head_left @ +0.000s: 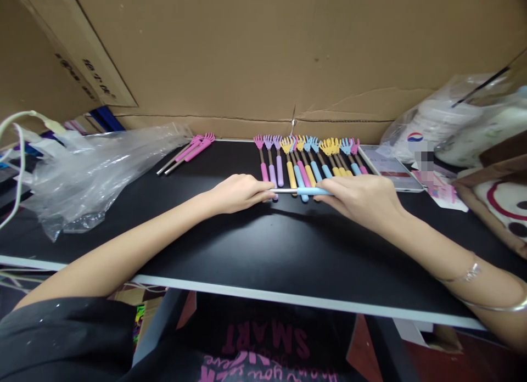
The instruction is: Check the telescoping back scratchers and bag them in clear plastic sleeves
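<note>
Holding blue-handled rod (297,191) level: left grip (241,194) pinches metal shaft (285,190), right grip (364,199) clasps blue handle (312,191).
Judged light, stiff; shaft probably slippery, handle the surer hold.

Wearer in a black top (164,363), dark throughout where visible. Left sleeve (69,338): black, short and loose, wide at the hem, a few tiny pale specks on the cloth; forearm bare below it. Front of top printed in magenta-pink. Lettering of two kinds: large block capitals, "SMART" legible, upside down from this view; looser handwritten script near it, only partly readable. Both hands bare: left hand (242,193), right hand (364,198). Two ornaments on right forearm, near the wrist: a thin bracelet (472,271) with a shiny, ridged silvery section; farther up, a smooth, slender silver-toned bangle (508,307), rounded, polished, catching light. Left forearm plain.
</note>
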The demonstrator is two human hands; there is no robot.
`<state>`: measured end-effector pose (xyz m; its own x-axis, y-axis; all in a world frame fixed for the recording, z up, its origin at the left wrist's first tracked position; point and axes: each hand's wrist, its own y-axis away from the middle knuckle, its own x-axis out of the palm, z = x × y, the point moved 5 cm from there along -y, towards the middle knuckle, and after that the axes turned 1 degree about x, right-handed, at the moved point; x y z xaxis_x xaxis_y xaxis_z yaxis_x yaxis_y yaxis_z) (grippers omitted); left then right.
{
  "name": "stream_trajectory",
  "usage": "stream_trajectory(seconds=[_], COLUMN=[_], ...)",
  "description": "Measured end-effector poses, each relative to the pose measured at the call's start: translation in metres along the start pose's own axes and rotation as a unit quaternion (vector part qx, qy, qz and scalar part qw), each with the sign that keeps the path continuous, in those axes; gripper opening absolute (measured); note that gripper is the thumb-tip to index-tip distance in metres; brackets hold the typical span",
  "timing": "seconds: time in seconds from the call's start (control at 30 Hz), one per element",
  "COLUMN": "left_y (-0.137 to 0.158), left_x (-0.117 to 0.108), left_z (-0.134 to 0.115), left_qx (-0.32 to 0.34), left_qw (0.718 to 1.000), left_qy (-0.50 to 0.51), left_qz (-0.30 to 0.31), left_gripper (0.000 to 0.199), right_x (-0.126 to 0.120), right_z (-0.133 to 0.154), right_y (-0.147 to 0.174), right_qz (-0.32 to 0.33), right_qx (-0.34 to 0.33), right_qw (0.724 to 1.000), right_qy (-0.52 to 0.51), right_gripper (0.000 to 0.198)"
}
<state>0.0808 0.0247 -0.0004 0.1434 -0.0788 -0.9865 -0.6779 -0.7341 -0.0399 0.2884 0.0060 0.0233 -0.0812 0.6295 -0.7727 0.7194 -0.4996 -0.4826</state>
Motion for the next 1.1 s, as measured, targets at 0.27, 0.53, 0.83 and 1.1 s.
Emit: stream_trajectory(seconds=[0.27,0.53,0.83,1.1], left_y=[0.001,0.000,0.002,0.002], left_x=[-0.003,-0.001,-0.006,-0.015], left_z=[0.002,0.004,0.007,0.019], left_qx=[0.017,0.013,0.003,0.015], left_qw=[0.999,0.999,0.995,0.983], left_qy=[-0.048,-0.044,-0.096,-0.179], left_qz=[-0.016,-0.002,-0.006,-0.045], left_gripper=[0.038,0.036,0.034,0.048], right_x=[0.006,0.008,0.011,0.007], right_z=[0.004,0.003,-0.004,-0.007], right_y=[0.003,0.003,0.001,0.000], right_qz=[-0.013,-0.005,-0.002,-0.013], right_qx=[0.001,0.000,0.009,0.006], right_qw=[1.000,1.000,0.999,1.000], right_qy=[-0.007,-0.019,-0.032,-0.027], right_gripper=[0.044,0.041,0.041,0.043])
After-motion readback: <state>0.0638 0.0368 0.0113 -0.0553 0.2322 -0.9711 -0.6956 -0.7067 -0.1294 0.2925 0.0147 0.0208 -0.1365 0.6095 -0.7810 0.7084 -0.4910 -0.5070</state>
